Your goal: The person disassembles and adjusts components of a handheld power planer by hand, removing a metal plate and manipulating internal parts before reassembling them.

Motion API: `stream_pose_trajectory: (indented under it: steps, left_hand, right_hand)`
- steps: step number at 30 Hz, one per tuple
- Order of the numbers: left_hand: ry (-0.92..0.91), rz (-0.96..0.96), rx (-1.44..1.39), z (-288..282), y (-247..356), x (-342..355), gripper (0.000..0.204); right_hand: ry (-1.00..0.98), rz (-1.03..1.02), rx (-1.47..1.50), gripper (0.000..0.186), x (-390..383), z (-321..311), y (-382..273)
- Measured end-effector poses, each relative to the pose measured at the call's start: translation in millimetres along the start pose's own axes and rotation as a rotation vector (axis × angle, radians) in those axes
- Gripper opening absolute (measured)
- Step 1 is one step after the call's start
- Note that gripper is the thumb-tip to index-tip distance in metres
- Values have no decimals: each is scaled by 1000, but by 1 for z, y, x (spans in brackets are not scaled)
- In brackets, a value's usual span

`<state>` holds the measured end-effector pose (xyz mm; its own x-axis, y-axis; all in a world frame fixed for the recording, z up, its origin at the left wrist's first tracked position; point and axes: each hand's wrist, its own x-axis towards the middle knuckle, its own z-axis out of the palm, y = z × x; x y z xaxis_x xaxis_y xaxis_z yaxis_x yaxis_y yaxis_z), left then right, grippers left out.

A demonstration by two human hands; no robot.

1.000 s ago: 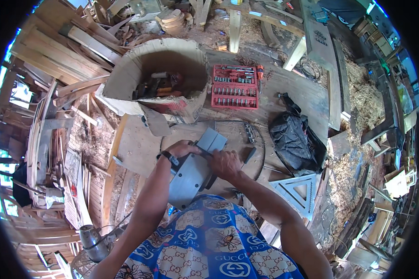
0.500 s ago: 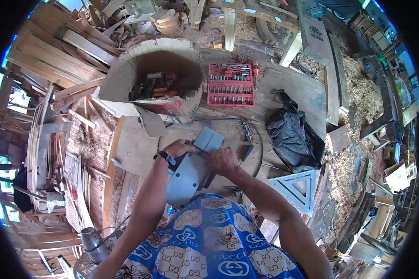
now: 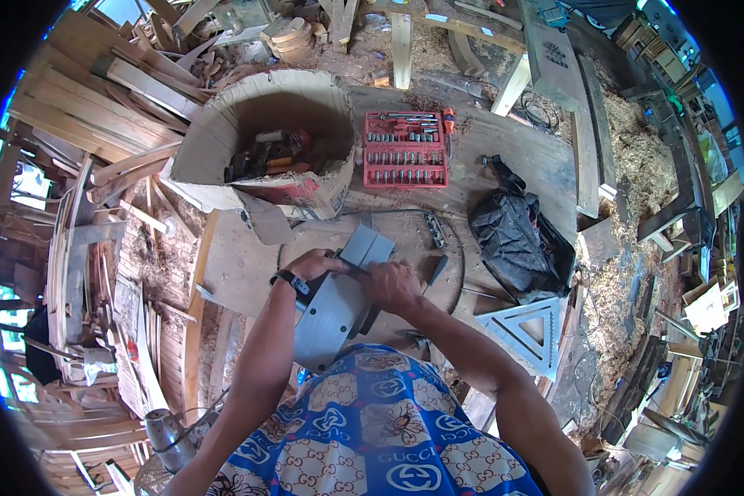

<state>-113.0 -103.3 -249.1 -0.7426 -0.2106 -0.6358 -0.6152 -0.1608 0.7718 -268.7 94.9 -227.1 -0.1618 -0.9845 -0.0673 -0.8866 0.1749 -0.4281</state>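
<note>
A grey metal tool, likely an upturned electric planer (image 3: 330, 323), with a flat sole and round dark holes, lies on the plywood board in front of me. My left hand (image 3: 312, 265), a watch on its wrist, grips a narrow dark piece (image 3: 350, 268) across the sole's upper part. My right hand (image 3: 391, 286) is closed on the same piece from the right, fingers curled over it. What the fingertips touch is partly hidden. Right of them are a dark slim tool (image 3: 436, 270), a small metal part (image 3: 434, 231) and a cable.
A torn cardboard box (image 3: 264, 107) of tools and a red socket set (image 3: 404, 150) stand beyond. A black bag (image 3: 518, 242) and a metal triangle square (image 3: 524, 333) are at right. Wood offcuts (image 3: 95, 99) and shavings surround the plywood board (image 3: 240, 274); a metal fan (image 3: 161, 434) is lower left.
The whole view has shifted slightly left and up. Both hands stay closed at the tool, with only slight movement of the right fingers.
</note>
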Motion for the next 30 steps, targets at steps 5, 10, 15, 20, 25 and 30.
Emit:
stream_pose_trajectory:
  steps: [5,10,15,20,25,30]
  left_hand:
    - [19,-59,74,-5,-9,2,31]
    - [-1,-44,103,-5,-5,3,29]
    - [-17,-52,104,-10,-9,3,29]
    - [-14,-33,0,-9,-10,3,32]
    - [-3,-27,-78,-6,-6,0,31]
    - [-33,-28,-23,-8,-4,-7,32]
  right_hand:
    - [-180,96,12,43,9,-21,-15]
    - [-117,121,87,44,7,-23,-11]
    - [-158,150,104,50,10,-26,-13]
    - [-237,203,78,48,15,-34,-22]
    - [-168,225,102,46,16,-17,-19]
    - [-71,177,84,41,10,-22,-27]
